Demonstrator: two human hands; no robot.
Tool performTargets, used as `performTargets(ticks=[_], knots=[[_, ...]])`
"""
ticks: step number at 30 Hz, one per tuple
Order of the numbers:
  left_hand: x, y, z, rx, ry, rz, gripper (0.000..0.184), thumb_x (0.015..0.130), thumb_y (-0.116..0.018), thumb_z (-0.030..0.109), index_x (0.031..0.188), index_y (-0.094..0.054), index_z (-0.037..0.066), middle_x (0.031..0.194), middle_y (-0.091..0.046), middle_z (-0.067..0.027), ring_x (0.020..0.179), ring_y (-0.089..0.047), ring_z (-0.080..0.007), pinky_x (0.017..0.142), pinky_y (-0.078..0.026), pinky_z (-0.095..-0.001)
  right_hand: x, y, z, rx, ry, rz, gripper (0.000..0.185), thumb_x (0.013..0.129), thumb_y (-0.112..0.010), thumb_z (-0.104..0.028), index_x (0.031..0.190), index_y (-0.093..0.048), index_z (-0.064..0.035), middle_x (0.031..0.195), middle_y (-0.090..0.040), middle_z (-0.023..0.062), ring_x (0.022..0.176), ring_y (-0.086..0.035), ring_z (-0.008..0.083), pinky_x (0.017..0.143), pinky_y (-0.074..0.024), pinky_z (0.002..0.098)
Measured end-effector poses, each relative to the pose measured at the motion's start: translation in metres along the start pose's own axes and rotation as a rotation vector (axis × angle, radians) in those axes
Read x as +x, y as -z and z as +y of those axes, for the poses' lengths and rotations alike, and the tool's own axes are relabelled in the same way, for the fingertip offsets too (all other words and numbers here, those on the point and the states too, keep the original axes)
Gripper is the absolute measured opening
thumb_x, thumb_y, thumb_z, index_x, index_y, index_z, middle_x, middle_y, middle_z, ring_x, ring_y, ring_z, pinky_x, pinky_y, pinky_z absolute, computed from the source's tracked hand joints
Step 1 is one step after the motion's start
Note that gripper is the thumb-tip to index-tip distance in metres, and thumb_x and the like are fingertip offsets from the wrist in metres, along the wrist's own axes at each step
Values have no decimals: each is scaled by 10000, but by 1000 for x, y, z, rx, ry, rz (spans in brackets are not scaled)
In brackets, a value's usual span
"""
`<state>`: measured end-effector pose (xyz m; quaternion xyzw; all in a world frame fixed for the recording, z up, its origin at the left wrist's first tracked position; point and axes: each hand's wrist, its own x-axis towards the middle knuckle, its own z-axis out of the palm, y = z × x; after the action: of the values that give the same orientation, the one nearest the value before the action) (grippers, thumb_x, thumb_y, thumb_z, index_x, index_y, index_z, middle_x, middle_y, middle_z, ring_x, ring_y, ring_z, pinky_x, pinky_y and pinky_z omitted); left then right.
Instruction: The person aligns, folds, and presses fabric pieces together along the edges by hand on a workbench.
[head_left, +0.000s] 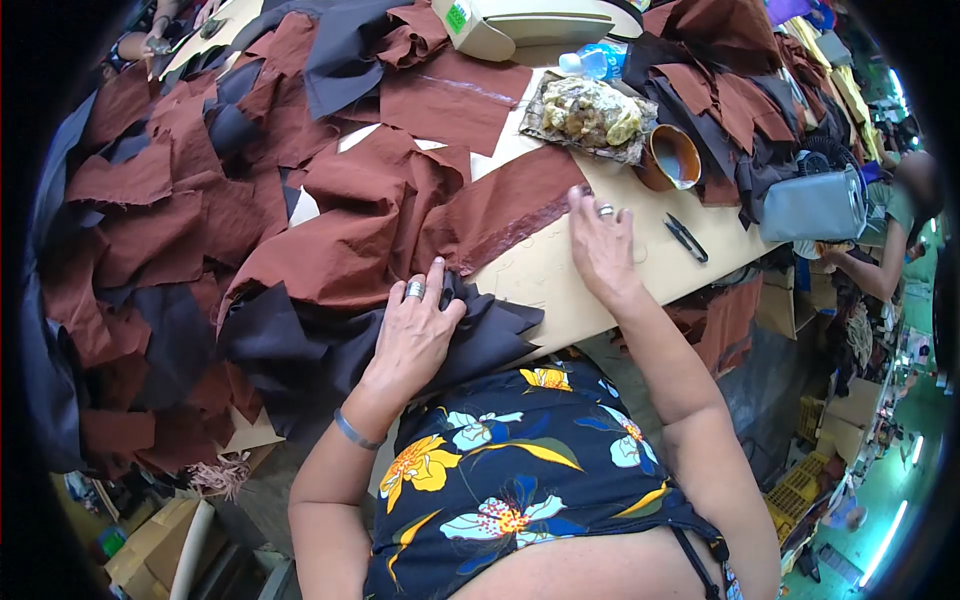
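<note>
Both hands over a pale table (pixel 565 290), mid-frame. Brown cloth (pixel 525 200) lies across the centre, shiny strip along its lower edge, bunched folds toward the left. Left hand (pixel 412 325), lower centre, sits on dark cloth (pixel 490 325) with index fingertip at the brown cloth's lower edge; other fingers curled, can't tell if they pinch fabric. Right hand (pixel 603 245), right of centre, fingers loosely spread and gripping nothing, fingertips at the brown cloth's right end; contact looks likely, but hard to confirm from above.

Right of the right hand: black snips (pixel 687 240) on the table. Above those, brown cup (pixel 650 180) with liquid, next to a messy yellowish lump (pixel 590 108); water bottle (pixel 605 62) just above. Heap of brown and dark pieces (pixel 150 220) fills frame left. Another person's hand (pixel 155 45) upper left.
</note>
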<state>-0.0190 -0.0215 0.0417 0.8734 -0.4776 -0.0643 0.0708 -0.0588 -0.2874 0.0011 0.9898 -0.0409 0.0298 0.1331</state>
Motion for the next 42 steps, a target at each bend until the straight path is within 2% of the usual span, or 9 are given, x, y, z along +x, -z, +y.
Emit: performTargets(ticks=[8, 11, 15, 18, 22, 24, 32, 36, 42], knots=[[-1, -3, 1, -14, 14, 19, 172, 764, -518, 85, 917, -595, 95, 1304, -438, -263, 1083, -501, -328, 941, -364, -431, -6, 18, -5, 131, 86, -40, 456, 843, -414, -93, 1291, -419, -9, 1060, -533, 99, 985, -551, 234, 799, -378, 451], [-2, -7, 1, 2, 17, 55, 148, 771, -510, 94, 898, -587, 97, 1293, -443, -251, 1074, -506, -330, 935, -371, -425, -10, 31, -16, 301, 138, -146, 479, 793, -475, -58, 1270, -484, -97, 1032, -545, 90, 978, -544, 240, 804, -378, 472], [-9, 18, -4, -83, -16, 56, 714, 714, -658, 133, 1369, -373, 140, 1364, -389, -202, 1149, -480, -312, 1053, -287, -458, -4, 32, 10, 659, 70, -98, 546, 692, -496, 34, 1211, -551, -126, 979, -551, 89, 944, -539, 254, 812, -382, 437], [-25, 52, -10, -37, 92, 112, 737, 709, -685, 169, 1371, -365, 128, 1371, -392, -172, 1180, -461, -316, 1060, -277, -466, -10, 21, 22, 904, -64, 136, 645, 646, -444, 88, 1263, -506, -90, 945, -526, 101, 898, -511, 263, 830, -388, 380], [-37, 35, -45, 233, 195, 95, 530, 722, -637, 171, 1225, -509, 67, 1159, -530, -128, 1107, -494, -295, 1060, -273, -462, -24, -11, 20, 967, -135, 272, 722, 646, -432, 98, 1355, -380, -32, 942, -501, 109, 856, -473, 245, 829, -391, 368], [-34, 24, -61, 273, 140, 110, 114, 768, -523, 133, 866, -551, 82, 804, -521, -64, 854, -561, -229, 913, -392, -425, -25, -10, 14, 1057, -162, 285, 720, 651, -434, 100, 1359, -366, -17, 958, -505, 105, 863, -470, 244, 829, -391, 359], [-12, 136, -62, 155, 305, 604, 113, 801, -582, 132, 848, -517, 53, 767, -525, -126, 696, -583, -306, 598, -471, -388, -27, -31, 15, 1227, -202, 403, 722, 677, -415, 100, 1384, -340, -20, 1032, -491, 86, 846, -425, 202, 813, -393, 302], [-9, 219, -65, -2, 443, 733, 224, 848, -613, 176, 936, -518, -7, 846, -580, -219, 851, -574, -418, 686, -457, -437, -26, -29, 12, 1331, -245, 364, 725, 667, -403, 105, 1379, -348, -21, 1038, -482, 78, 841, -416, 193, 798, -393, 288], [-5, 321, -100, -24, 418, 1002, 447, 879, -602, 290, 1151, -517, -54, 1055, -623, -207, 978, -611, -325, 853, -462, -367, -26, -30, 12, 1261, -199, 369, 728, 659, -407, 111, 1372, -357, -23, 1038, -481, 76, 829, -408, 194, 795, -387, 292]])
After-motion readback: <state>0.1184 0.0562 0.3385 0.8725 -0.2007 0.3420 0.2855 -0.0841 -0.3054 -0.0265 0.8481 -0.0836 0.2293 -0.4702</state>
